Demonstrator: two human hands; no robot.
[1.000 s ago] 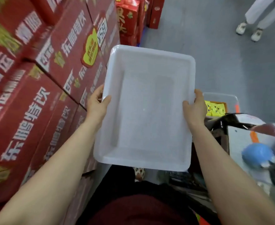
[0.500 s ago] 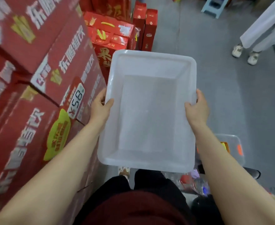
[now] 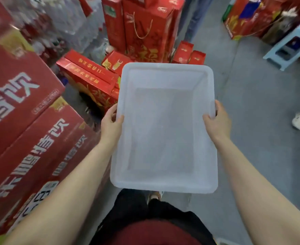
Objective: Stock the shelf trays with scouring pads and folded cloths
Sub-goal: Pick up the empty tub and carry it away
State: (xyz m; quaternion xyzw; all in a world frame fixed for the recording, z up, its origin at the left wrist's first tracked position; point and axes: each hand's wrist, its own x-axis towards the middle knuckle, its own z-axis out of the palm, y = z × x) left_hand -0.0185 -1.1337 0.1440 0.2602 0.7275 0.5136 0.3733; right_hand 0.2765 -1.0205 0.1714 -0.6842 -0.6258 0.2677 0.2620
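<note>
Hands carry the work here: the left hand (image 3: 111,123) and the right hand (image 3: 216,122) each clasp a long side of the empty translucent white rectangular plastic tray (image 3: 163,181), thumbs hooked over the rim, holding it level at waist height above the grey floor (image 3: 251,103). Gripping opposite sides probably keeps it balanced while it is carried. Stacked red cardboard cartons (image 3: 27,124) stand close on the left. No scouring pads or cloths are visible, so stocking has not yet begun.
</note>
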